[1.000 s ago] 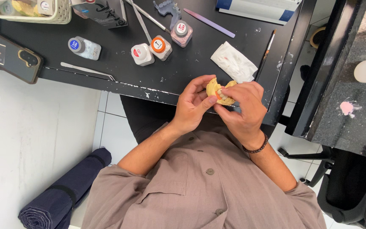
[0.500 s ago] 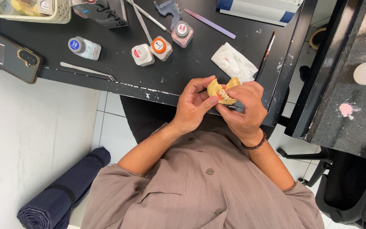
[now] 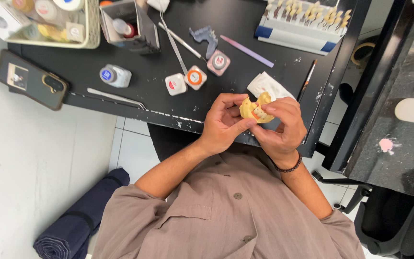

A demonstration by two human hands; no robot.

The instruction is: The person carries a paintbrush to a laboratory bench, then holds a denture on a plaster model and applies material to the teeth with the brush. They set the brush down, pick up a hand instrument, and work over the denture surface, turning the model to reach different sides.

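A yellow dental cast [image 3: 254,111] with white teeth set in it is held between both hands over the near edge of the black table [image 3: 120,76]. My left hand [image 3: 222,123] pinches it from the left with thumb and fingers. My right hand [image 3: 283,125], with a dark bead bracelet on the wrist, grips it from the right and partly covers it. The teeth face up toward me.
On the table lie three small jars [image 3: 195,77], a blue-capped bottle [image 3: 114,76], tweezers [image 3: 116,97], a white packet [image 3: 267,85], a thin brush [image 3: 307,76], a tooth shade guide [image 3: 303,21], a phone [image 3: 32,82] and a basket [image 3: 89,29]. A rolled dark mat [image 3: 80,223] lies on the floor.
The cast has been turned a little between the hands, so its teeth show more. Both hands stay at the table edge.
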